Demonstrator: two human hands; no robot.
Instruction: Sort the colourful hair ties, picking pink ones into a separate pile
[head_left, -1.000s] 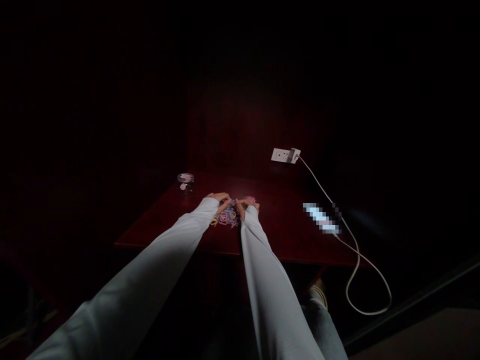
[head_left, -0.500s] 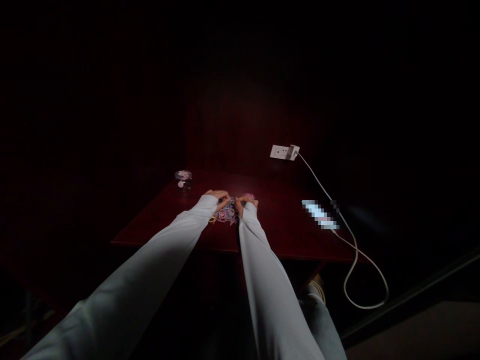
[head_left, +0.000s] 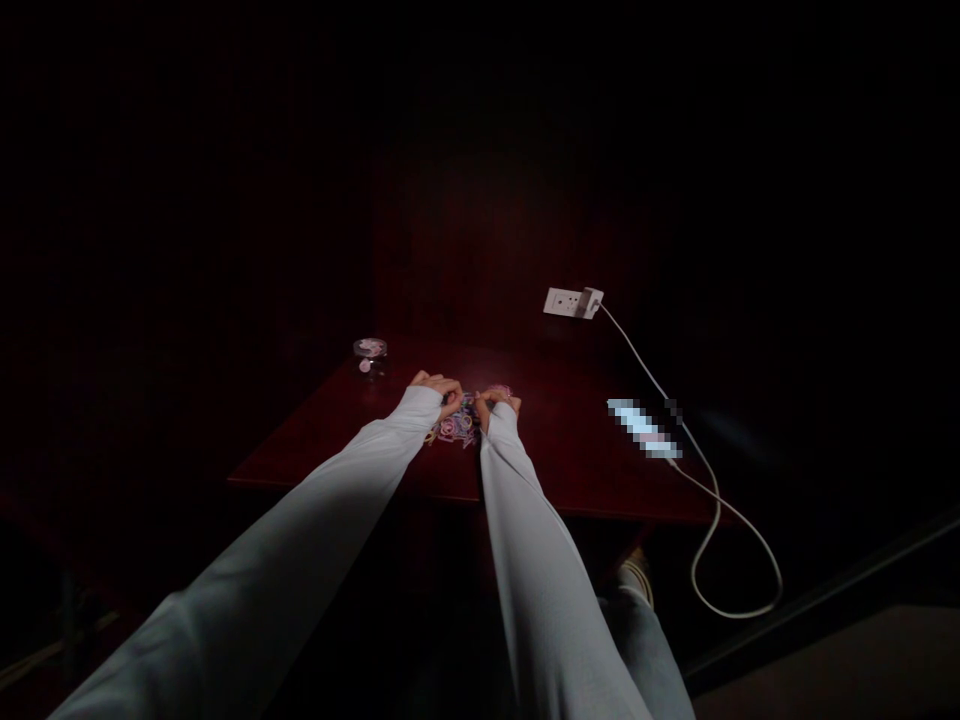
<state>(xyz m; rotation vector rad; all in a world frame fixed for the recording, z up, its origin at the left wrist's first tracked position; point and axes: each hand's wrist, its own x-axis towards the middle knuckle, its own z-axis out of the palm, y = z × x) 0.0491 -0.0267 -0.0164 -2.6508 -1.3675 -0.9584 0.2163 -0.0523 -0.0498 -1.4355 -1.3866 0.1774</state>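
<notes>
A heap of small coloured loops [head_left: 455,428], pink, purple and yellow, lies on a dark red table [head_left: 315,430]. My left hand [head_left: 437,388] and my right hand [head_left: 499,400] meet just above the far side of the heap. Both have their fingers curled in a pinch, close together, on loops from the heap. Which piece each holds is too small and dark to tell. Long white sleeves cover both arms down to the wrists.
A small clear jar [head_left: 370,355] with a pinkish lid stands at the table's far left. A lit phone [head_left: 643,428] lies at the right, its white cable [head_left: 720,520] looping off the edge to a charger in a wall socket [head_left: 572,301]. The surroundings are dark.
Both hands stay over the heap with only slight finger shifts. The view has drifted a little.
</notes>
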